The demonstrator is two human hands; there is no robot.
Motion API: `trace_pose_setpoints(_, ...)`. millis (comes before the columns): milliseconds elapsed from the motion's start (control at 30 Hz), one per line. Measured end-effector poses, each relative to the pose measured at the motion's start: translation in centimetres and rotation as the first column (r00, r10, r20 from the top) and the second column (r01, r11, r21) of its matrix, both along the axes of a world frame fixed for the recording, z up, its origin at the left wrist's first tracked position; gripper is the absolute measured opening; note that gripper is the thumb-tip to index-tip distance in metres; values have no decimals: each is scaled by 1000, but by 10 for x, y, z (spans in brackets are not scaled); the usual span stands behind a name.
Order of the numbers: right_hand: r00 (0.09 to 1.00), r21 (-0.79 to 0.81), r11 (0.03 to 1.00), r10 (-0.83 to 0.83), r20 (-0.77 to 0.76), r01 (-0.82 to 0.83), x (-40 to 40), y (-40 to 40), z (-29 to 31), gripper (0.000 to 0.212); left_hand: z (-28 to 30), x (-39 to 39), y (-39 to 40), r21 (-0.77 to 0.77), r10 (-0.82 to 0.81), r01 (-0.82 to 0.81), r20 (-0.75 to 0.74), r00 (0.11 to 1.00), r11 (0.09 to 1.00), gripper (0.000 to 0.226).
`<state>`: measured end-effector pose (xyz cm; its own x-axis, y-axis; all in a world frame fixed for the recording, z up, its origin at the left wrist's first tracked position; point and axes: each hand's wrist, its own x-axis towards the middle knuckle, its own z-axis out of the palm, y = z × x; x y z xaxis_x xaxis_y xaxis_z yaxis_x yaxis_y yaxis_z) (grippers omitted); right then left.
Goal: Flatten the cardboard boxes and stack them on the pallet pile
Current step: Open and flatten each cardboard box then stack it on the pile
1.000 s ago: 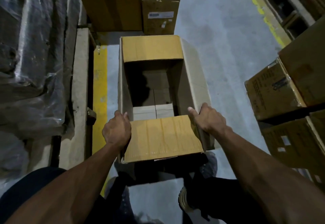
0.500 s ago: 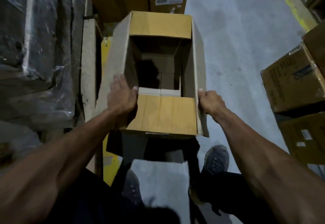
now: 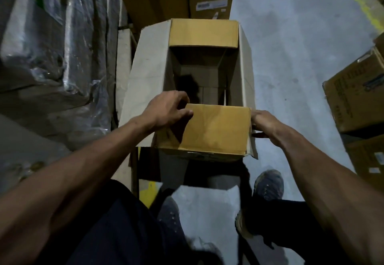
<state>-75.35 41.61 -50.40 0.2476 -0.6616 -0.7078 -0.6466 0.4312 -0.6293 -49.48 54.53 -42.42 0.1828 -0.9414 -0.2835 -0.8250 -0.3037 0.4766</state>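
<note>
Warehouse aisle: I see an open cardboard box [image 3: 209, 90] held up over the concrete floor [image 3: 291, 67], w/ its near flap [image 3: 216, 128] folded inward. Left hand [image 3: 166, 109] curls over the flap's left corner, fingers hooked on its edge; right hand [image 3: 262, 122] grips the box's right wall. Hands apart, one per side. Plastic-wrapped goods [image 3: 52, 46] at left, stacked cartons [image 3: 357, 102] at right.

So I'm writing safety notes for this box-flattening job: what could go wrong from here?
The left hand curls over the near flap and the right hand grips the box's right corner; fingers could get pinched or cut on cardboard edges as the open box collapses. A loose cardboard piece lies by the shoes, a possible slip or trip.
</note>
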Motion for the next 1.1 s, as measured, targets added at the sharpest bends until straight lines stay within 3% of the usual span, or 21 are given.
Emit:
trace_pose_setpoints(67, 989, -49, 989, 139, -54, -142, -2, 3, -4, 22, 23, -4, 11, -23, -20, 18, -76, 997, 1000, 31)
trace_pose_setpoints(133, 971, -80, 973, 206, -123, -217, -2, 5, -5, 37, 42, -10, 23, 4, -52, 53, -125, 991, 999, 35)
trace_pose_setpoints(200, 961, -109, 966, 215, -173, -235, 0, 7, -7, 49, 47, -16, 34, 160, -147, 164, -117, 982, 973, 34)
trace_pose_setpoints(300, 942, -159, 951, 218, -255, -264, 4, 11, -10, 40, 29, -28, 43, 434, -339, 318, -30, 940, 843, 51)
trace_pose_setpoints(400, 909, -194, 932, 225, -350, -305, 7, 16, -11, 42, -6, -44, 48, 561, -437, 344, 35, 899, 752, 53)
trace_pose_setpoints(567, 905, -222, 928, 204, -373, -301, 11, 23, -13, 47, -50, -62, 56, 538, -326, 210, 130, 936, 817, 50)
trace_pose_setpoints(633, 917, -233, 932, 184, -355, -277, 12, 26, -11, 48, -56, -69, 60, 509, -335, 187, 215, 918, 840, 51)
trace_pose_setpoints(733, 911, -216, 933, 195, -365, -286, 9, 41, -6, 46, -55, -76, 74, 455, -413, 248, 310, 856, 855, 31)
trace_pose_setpoints(1000, 823, -110, 899, 332, -462, -425, 3, 117, 8, 39, -50, -92, 124, 612, -685, 473, 159, 711, 634, 32)
trace_pose_setpoints(1100, 799, -107, 890, 339, -496, -444, -2, 134, 12, 38, -44, -93, 127, 651, -676, 477, 74, 734, 590, 44)
